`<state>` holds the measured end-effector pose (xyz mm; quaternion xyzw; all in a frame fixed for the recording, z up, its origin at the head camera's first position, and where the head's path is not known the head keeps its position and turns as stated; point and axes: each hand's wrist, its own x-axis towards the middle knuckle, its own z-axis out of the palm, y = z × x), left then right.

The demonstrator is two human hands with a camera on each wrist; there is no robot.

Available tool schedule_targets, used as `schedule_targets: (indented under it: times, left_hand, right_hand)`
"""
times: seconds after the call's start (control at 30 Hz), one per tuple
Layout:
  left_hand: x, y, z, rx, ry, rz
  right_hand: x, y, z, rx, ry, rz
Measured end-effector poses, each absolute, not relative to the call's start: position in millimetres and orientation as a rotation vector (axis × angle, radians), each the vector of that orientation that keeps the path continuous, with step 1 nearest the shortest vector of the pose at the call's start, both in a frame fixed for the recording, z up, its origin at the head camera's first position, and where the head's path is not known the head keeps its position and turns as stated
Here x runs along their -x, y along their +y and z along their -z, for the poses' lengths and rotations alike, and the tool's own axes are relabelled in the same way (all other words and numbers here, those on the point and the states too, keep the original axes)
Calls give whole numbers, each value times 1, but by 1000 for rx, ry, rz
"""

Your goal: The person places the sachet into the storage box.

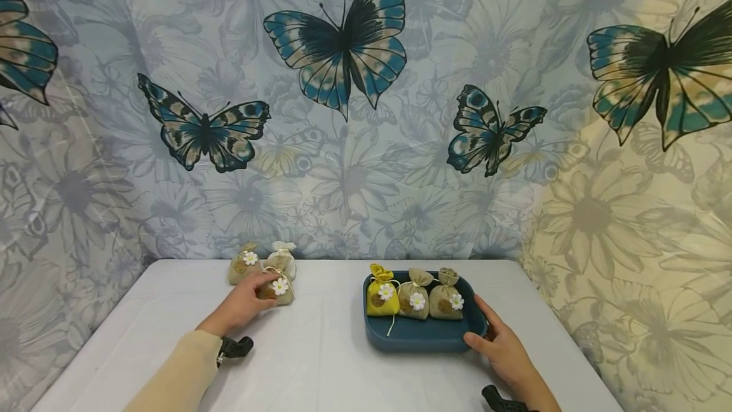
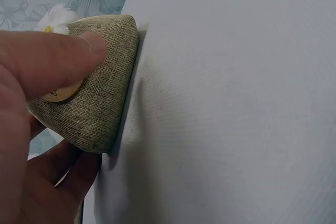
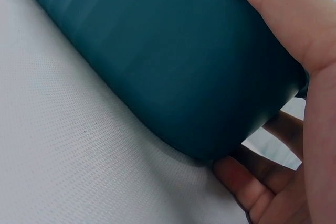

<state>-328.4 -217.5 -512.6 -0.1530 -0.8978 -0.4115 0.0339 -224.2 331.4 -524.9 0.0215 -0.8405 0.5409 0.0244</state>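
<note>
My left hand holds a beige cloth drawstring sachet with a white daisy at the left of the table. In the left wrist view the thumb presses its front, beside a round tan tag, and fingers reach behind; the sachet is on or just above the cloth. Behind it stand two more sachets, one beige and one paler. My right hand grips the right end of a dark teal basket, thumb at the rim and fingers round the outer wall.
Inside the basket, along its back wall, stand a yellow sachet and two beige sachets, each with a daisy. A white cloth covers the table. Behind it hangs a butterfly-printed curtain.
</note>
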Motion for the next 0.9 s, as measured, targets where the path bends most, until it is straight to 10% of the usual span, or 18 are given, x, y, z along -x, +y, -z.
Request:
schedule_targets:
  times: [0.9]
  left_hand:
    - [304, -210, 508, 570, -2949, 1072]
  right_hand:
    - [225, 332, 525, -49, -2632, -1640]
